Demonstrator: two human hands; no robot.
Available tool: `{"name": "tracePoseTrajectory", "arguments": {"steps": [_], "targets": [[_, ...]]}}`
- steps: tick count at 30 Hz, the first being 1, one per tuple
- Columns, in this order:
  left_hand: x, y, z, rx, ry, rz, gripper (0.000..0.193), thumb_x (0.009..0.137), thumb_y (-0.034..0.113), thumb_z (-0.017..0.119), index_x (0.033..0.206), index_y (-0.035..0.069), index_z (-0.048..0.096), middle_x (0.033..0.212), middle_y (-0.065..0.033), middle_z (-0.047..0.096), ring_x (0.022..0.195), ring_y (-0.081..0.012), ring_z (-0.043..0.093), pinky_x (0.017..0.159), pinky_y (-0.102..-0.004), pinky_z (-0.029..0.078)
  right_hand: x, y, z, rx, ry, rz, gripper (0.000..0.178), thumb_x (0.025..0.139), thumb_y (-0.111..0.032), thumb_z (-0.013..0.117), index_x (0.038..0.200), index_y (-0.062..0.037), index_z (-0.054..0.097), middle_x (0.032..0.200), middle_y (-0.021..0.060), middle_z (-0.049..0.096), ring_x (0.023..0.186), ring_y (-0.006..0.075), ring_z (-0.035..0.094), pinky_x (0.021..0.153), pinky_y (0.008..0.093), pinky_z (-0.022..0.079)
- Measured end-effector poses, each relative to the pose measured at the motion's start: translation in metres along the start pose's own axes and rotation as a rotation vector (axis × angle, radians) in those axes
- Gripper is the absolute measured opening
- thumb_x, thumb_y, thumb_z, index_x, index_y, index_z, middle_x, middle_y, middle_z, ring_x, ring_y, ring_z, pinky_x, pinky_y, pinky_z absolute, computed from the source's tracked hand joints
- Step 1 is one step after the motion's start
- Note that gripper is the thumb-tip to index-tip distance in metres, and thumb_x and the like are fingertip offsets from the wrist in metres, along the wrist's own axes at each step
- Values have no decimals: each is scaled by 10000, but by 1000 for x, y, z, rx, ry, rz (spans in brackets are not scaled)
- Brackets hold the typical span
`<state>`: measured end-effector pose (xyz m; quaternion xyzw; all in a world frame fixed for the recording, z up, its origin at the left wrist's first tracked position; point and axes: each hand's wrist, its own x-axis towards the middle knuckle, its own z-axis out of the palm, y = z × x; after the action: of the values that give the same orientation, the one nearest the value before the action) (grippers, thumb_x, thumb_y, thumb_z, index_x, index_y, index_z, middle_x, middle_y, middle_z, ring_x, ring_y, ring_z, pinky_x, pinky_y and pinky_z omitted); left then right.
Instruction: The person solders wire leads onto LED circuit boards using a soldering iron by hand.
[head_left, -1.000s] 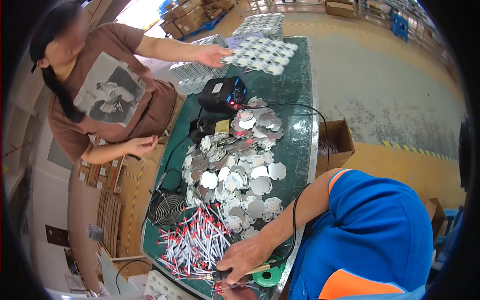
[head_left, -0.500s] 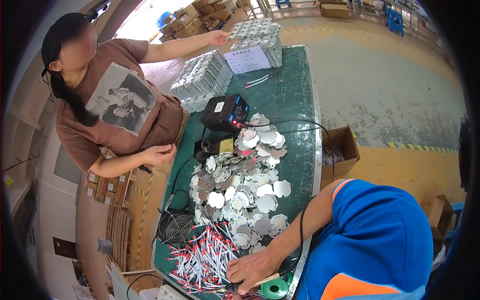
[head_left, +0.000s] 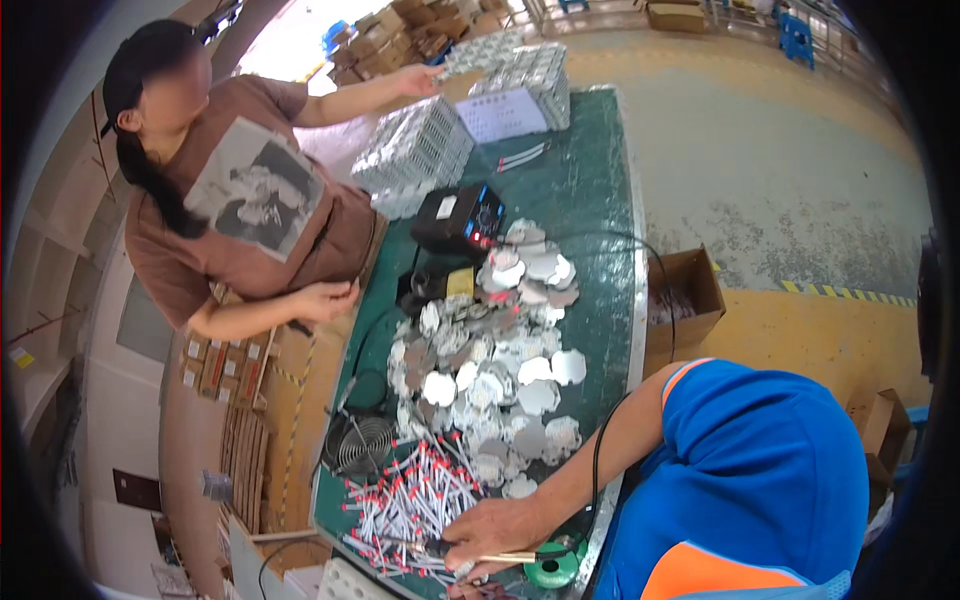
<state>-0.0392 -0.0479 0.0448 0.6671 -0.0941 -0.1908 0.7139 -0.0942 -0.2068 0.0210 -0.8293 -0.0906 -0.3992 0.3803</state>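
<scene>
My right hand (head_left: 495,530) is closed around a soldering iron with a brass-coloured shaft (head_left: 508,557), low over the near end of the green table. A black cord runs back from the iron. Beside the fingers lies a heap of short white wires with red ends (head_left: 410,500). A green solder spool (head_left: 552,567) sits just right of the iron. Only a sliver of what looks like my left hand (head_left: 485,591) shows at the bottom edge; its fingers are too cut off to read. Beyond the wires spreads a pile of silvery round-edged circuit boards (head_left: 490,385).
A black soldering station (head_left: 458,220) stands past the pile, with a small fan (head_left: 362,447) at the left edge. Across the table a co-worker's hand (head_left: 418,80) holds a panel (head_left: 482,54) near stacked board panels (head_left: 415,150). A cardboard box (head_left: 685,300) stands right of the table.
The co-worker has drawn the top panel leftward off the far stack. My right hand has shifted slightly left and lower, still on the iron. The whole view has moved a little.
</scene>
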Motion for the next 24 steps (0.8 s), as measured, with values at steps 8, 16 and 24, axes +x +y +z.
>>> {"name": "tracePoseTrajectory", "arguments": {"steps": [8, 16, 24], "targets": [[-14, 7, 10, 36, 24, 44, 141, 863, 115, 554, 744, 39, 553, 672, -7, 497, 620, -94, 443, 572, -221, 352, 2, -14, 7, 144, -23, 63, 244, 778, -69, 563, 984, -88, 434, 753, 116, 445, 609, 318, 503, 474, 396, 383], [3, -8, 2, -186, -111, -26, 62, 858, 72, 545, 906, 33, 555, 838, -35, 575, 689, -75, 489, 562, -217, 359, 3, -5, 12, 289, 29, 273, 264, 699, 23, 552, 945, -61, 501, 825, 79, 529, 718, 228, 578, 614, 305, 457], [18, -13, -7, -193, -84, -32, 131, 872, 113, 547, 938, 6, 585, 829, -70, 599, 628, -78, 481, 540, -202, 344, 15, -3, 10, 277, 33, 417, 242, 720, 39, 585, 922, -54, 488, 759, 45, 486, 539, 114, 433, 508, 262, 373]]}}
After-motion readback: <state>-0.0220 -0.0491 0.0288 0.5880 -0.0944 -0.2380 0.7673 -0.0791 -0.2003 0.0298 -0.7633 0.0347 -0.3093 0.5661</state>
